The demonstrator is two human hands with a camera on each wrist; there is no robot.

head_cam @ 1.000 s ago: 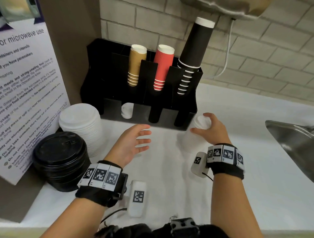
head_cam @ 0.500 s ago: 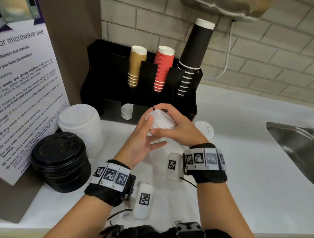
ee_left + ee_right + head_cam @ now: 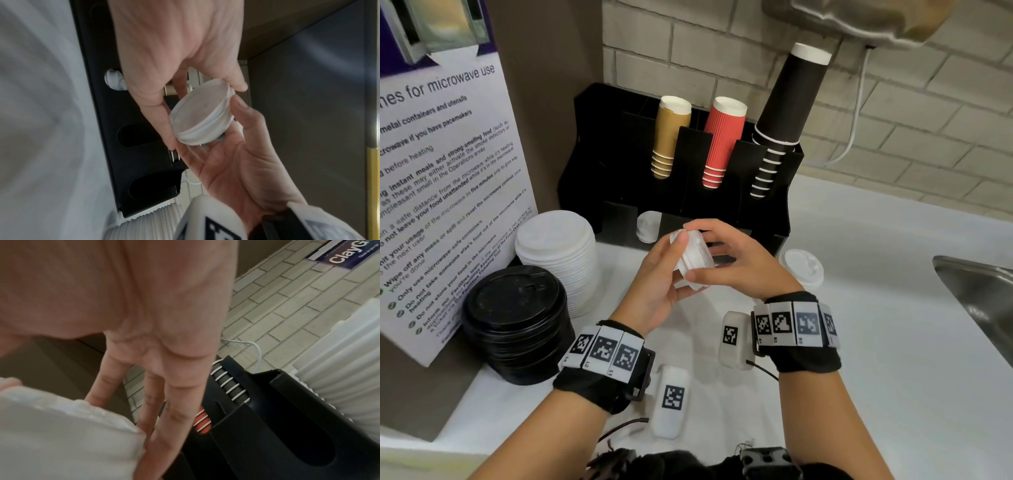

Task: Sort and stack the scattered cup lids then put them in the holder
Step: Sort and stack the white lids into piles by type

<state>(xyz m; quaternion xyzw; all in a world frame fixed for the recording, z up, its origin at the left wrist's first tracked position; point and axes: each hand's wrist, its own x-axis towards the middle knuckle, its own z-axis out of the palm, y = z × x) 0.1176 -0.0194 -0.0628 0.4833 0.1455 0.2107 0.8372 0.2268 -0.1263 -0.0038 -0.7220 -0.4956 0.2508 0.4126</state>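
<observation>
Item: small stack of white cup lids [image 3: 693,261], being held in the air between both hands, just in front of the black cup-and-lid holder [image 3: 760,236]. The stack's long axis is lying roughly sideways, tilted; the left wrist view is showing one flat end facing the camera.

Left hand [image 3: 659,281]: cupping the stack from below and the left, thumb pressing its near end.

Right hand [image 3: 739,265]: fingers curling over the top and far side, pinching the stack.

Key relation: the holder's lower slots are lying directly beyond the hands; one slot is already showing white lids [image 3: 649,226], those beside it are looking dark and unfilled. Both hands are about equally near; the stack is likely needing to be turned in line with a slot.

Also waiting: single white lid [image 3: 803,269] on the counter, right of the hands; tall white lid stack [image 3: 558,253] and black lid stack [image 3: 517,318] at left.

Surface and room: white counter [image 3: 859,359], steel sink [image 3: 976,291] at right, brick wall [image 3: 928,113] behind, microwave notice [image 3: 438,178] at left.
</observation>
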